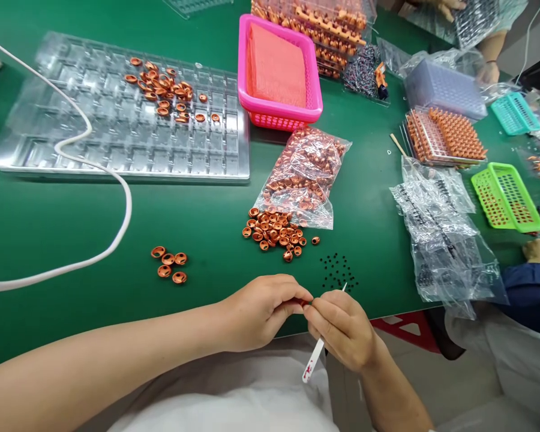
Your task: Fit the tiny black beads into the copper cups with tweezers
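My left hand (263, 309) is closed in a pinch on a small orange ring part at the table's near edge. Touching it, my right hand (342, 327) grips white tweezers (314, 357), whose tip pokes up by the part. Just beyond the hands lie tiny black beads (337, 271). A loose heap of orange rings (276, 233) spills from a clear bag of rings (303, 177). A small group of rings (170, 264) sits to the left.
A clear compartment tray (117, 120) with orange rings lies at the back left, crossed by a white cable (121, 198). A pink basket (276, 72) stands behind the bag. Plastic bags (445, 240), green baskets (506, 195) and another person's arm (537, 264) fill the right.
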{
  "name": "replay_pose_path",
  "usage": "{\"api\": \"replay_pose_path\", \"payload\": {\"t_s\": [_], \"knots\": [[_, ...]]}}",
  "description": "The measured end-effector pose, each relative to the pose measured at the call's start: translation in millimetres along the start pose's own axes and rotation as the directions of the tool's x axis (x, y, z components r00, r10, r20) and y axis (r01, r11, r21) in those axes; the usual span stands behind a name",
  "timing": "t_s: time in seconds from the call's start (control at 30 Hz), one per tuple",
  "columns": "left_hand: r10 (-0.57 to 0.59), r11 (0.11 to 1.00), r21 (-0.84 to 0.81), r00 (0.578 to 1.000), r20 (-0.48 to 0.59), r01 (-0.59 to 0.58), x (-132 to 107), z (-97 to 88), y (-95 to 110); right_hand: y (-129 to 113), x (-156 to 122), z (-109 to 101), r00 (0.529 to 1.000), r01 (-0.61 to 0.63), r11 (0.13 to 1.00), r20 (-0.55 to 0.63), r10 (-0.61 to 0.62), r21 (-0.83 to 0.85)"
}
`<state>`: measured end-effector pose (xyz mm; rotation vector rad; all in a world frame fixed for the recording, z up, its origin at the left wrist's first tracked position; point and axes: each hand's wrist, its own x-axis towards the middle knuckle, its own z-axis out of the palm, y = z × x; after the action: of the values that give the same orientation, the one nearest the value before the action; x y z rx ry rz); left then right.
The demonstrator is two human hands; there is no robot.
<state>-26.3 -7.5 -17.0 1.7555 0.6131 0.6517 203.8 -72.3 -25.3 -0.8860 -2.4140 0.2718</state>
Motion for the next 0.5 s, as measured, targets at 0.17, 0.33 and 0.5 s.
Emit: {"api": "replay_pose_path", "payload": {"t_s": [0.17,0.33,0.5], "knots": [[-0.023,1.0,0.018,0.999,0.042,0.022,0.0,-0.3,1.2,-0.8,6.3,-0.4,1.0,-0.022,1.0,-0.001,0.022,0.013],[-0.033,0.998,0.061,0.998,0.057,0.03,0.6,-1.7,2.2,-1.9,15.3,-3.6,0.999,-0.017,1.0,0.038,0.016,0.021],[-0.091,0.981,0.178,0.991,0.099,0.072,3.5,-4.9,9.9,-4.0,27.3,-2.8,0.995,-0.073,0.997,0.075,0.072,0.011]]}}
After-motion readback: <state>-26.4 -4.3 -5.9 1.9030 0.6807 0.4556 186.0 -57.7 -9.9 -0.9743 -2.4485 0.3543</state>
